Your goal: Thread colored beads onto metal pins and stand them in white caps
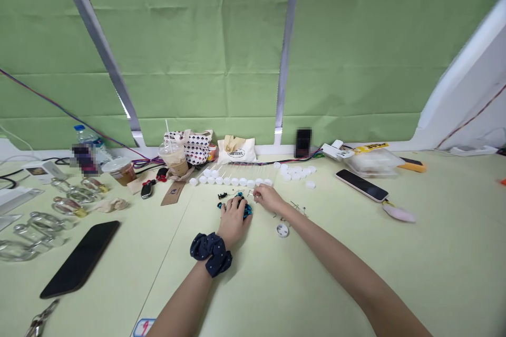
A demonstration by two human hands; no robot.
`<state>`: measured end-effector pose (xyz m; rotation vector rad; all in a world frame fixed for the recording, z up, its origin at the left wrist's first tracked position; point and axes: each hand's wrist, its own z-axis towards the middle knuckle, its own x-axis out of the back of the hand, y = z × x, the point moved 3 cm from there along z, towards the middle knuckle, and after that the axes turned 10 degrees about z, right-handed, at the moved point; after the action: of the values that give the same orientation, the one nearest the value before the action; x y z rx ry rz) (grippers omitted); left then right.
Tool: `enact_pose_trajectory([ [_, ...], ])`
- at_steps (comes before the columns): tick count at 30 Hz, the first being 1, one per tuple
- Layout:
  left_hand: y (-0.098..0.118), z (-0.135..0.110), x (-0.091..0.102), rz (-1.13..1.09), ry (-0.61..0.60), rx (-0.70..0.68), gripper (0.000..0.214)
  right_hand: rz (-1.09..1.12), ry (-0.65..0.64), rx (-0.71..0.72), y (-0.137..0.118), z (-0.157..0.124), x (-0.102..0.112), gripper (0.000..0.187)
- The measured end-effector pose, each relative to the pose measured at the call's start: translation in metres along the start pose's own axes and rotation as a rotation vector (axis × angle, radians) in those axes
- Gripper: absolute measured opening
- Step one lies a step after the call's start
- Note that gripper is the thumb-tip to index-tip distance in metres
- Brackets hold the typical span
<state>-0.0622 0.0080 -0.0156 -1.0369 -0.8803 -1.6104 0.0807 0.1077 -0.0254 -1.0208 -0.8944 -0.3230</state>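
Note:
My left hand (pixel 232 219), a dark dotted scrunchie (pixel 211 253) round its wrist, lies palm down with fingers stretched over a small cluster of shiny blue and black pieces (pixel 247 210). The hand partly covers them, and their kind is unclear. To its right, my right hand (pixel 269 197) has its fingertips pinched together beside a small clear, thin-edged piece (pixel 252 196). Whatever lies between those fingertips is too small to make out. A small black part (pixel 222 196) is just beyond my left hand. Thin pins or sticks (pixel 299 207) and a round white piece with dark spots (pixel 282 230) lie near my right forearm.
Behind the hands stands a row of white round caps (pixel 234 181) with clear tubes, and more white caps (pixel 296 172) lie right. A phone (pixel 361 185) is at right, another phone (pixel 81 259) at left by glass bottles (pixel 43 224). Drink cups (pixel 174 160) stand at back left.

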Motion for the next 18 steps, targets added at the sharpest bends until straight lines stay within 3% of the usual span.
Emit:
enact_pose_trajectory([
  [9, -0.022, 0.007, 0.017, -0.143, -0.09, -0.009, 0.043, 0.027, 0.022, -0.111, 0.005, 0.005, -0.006, 0.009],
  [18, -0.072, 0.016, 0.011, -0.11, 0.03, 0.288, 0.021, 0.024, 0.095, -0.181, 0.003, -0.001, -0.004, 0.015],
])
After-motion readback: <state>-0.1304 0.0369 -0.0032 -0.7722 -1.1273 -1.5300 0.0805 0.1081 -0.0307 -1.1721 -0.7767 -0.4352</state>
